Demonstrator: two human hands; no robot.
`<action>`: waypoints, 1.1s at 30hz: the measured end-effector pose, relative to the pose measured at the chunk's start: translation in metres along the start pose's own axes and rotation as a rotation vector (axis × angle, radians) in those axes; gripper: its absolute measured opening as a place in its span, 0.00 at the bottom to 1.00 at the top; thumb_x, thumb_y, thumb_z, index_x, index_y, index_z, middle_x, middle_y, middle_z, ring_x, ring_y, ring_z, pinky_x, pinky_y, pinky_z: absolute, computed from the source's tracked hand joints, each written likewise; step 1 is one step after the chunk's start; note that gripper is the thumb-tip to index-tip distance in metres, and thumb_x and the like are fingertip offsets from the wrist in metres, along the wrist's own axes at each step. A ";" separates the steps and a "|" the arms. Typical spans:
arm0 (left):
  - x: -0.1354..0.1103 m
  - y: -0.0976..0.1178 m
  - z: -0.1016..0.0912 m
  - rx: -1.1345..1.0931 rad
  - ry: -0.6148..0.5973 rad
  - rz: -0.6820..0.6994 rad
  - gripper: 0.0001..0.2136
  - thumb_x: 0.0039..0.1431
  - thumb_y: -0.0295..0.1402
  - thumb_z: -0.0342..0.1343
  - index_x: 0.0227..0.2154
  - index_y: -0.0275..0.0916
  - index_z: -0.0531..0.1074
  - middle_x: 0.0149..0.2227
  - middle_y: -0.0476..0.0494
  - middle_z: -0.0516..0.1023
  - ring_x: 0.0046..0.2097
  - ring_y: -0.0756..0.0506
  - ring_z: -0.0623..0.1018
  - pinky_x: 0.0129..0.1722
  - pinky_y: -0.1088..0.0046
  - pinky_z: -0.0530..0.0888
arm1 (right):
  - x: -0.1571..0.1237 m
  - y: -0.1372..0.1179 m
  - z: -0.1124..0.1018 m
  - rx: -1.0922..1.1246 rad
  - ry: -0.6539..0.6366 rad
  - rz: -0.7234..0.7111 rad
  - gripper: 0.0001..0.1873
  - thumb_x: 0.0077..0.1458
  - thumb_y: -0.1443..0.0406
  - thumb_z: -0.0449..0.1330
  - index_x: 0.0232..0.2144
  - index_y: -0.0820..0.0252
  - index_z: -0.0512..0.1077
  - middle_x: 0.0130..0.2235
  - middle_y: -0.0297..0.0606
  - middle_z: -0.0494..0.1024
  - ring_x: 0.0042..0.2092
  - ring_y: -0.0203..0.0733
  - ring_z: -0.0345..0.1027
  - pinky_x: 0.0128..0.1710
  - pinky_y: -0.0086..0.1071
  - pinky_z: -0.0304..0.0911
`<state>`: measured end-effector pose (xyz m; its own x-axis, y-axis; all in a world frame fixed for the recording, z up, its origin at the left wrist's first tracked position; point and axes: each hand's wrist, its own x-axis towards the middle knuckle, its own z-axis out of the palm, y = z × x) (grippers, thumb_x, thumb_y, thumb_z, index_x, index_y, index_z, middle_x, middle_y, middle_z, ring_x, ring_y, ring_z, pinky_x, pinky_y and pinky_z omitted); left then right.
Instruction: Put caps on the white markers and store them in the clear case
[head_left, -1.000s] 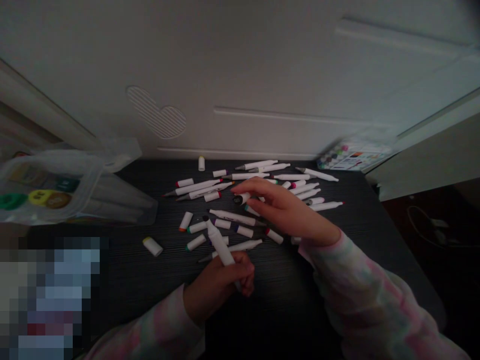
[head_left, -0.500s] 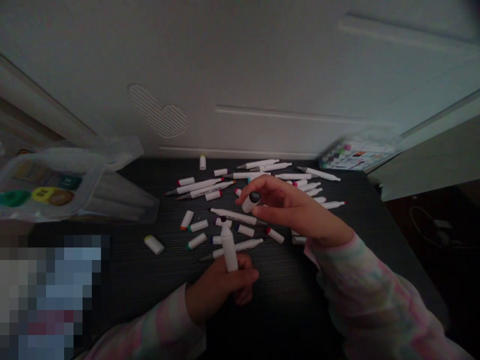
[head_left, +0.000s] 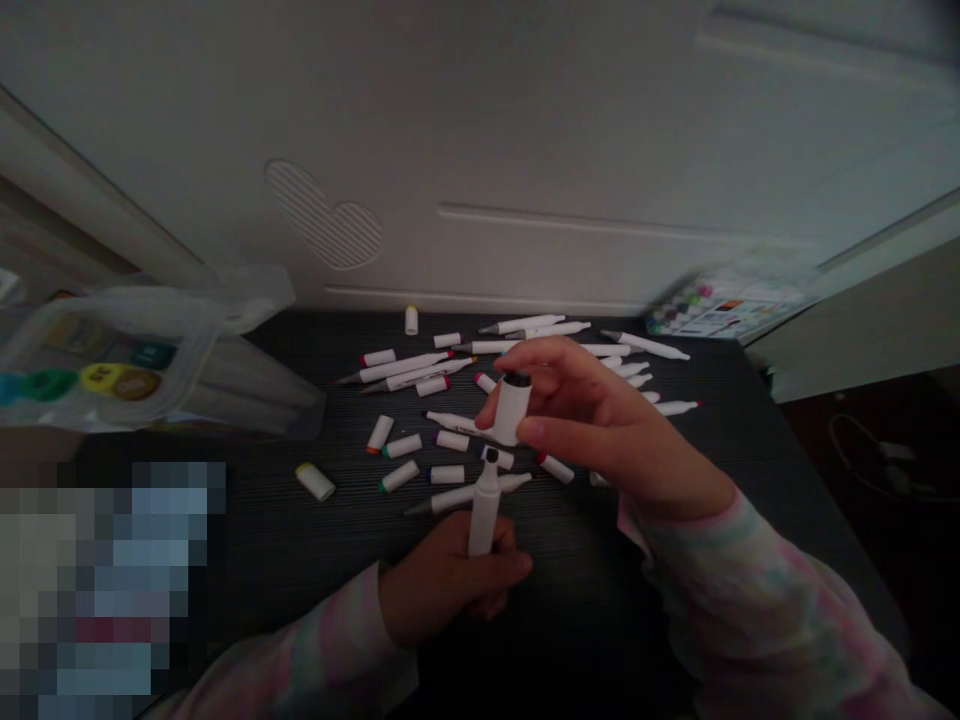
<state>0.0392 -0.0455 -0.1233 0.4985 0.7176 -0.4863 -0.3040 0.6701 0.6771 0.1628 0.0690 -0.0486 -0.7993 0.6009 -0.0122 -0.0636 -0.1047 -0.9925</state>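
Marker and black-ended cap in hand, cap near the tip

The left hand [head_left: 469, 570] grips a white marker [head_left: 486, 515] by its barrel, fingers wrapped round it and thumb across; the marker stands roughly upright over the near part of the dark desk [head_left: 255, 540], black tip uppermost. The right hand [head_left: 600, 420] pinches a white cap [head_left: 512, 408] between thumb and fingers, its black end up. The cap is just above and slightly to the right of the marker's tip, apart from it.

Behind the hands, uncapped white markers [head_left: 409, 368] and loose caps lie scattered. Nearest the left hand, a grey-tipped marker [head_left: 454, 499] lies slantwise. To its left are two green-ended caps [head_left: 399, 476], an orange-ended cap [head_left: 380, 434] and, further out, a yellow-ended cap [head_left: 315, 482]. A red-ended cap [head_left: 555, 467] lies below the right hand, which hides part of the spread.

A clear plastic case [head_left: 289, 390] holding markers is at far left. A second case [head_left: 727, 305], labelled, leans by the white panel [head_left: 525, 130] at the right rear.
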 end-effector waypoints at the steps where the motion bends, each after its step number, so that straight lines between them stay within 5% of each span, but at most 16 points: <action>1: 0.000 0.001 0.000 0.009 0.002 -0.001 0.19 0.42 0.45 0.58 0.17 0.37 0.56 0.10 0.58 0.56 0.15 0.56 0.58 0.17 0.80 0.55 | 0.000 0.000 0.000 0.000 -0.005 -0.003 0.17 0.51 0.69 0.55 0.44 0.53 0.59 0.36 0.32 0.72 0.36 0.33 0.67 0.34 0.26 0.63; 14: 0.001 0.000 0.000 0.010 0.015 0.004 0.20 0.41 0.45 0.58 0.16 0.37 0.56 0.09 0.58 0.55 0.15 0.57 0.58 0.17 0.80 0.57 | -0.001 0.000 0.003 -0.332 -0.126 -0.050 0.15 0.52 0.68 0.55 0.44 0.57 0.64 0.41 0.35 0.69 0.44 0.33 0.64 0.44 0.29 0.61; 22: -0.001 -0.002 0.002 0.040 0.061 0.023 0.20 0.41 0.47 0.57 0.16 0.38 0.55 0.10 0.58 0.55 0.14 0.57 0.57 0.14 0.81 0.52 | -0.005 -0.009 -0.008 -0.528 -0.130 -0.069 0.12 0.51 0.65 0.56 0.40 0.57 0.66 0.37 0.34 0.71 0.41 0.35 0.65 0.38 0.28 0.62; 33: -0.004 -0.006 0.002 0.351 0.068 0.116 0.15 0.51 0.40 0.50 0.17 0.37 0.55 0.14 0.57 0.55 0.17 0.57 0.55 0.17 0.79 0.51 | -0.011 -0.028 -0.007 -0.724 -0.335 0.002 0.09 0.50 0.62 0.57 0.33 0.62 0.67 0.31 0.32 0.72 0.32 0.31 0.65 0.32 0.24 0.60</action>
<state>0.0405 -0.0525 -0.1243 0.4183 0.8038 -0.4229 -0.0530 0.4864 0.8721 0.1777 0.0708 -0.0211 -0.9433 0.3193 -0.0909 0.2504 0.5046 -0.8262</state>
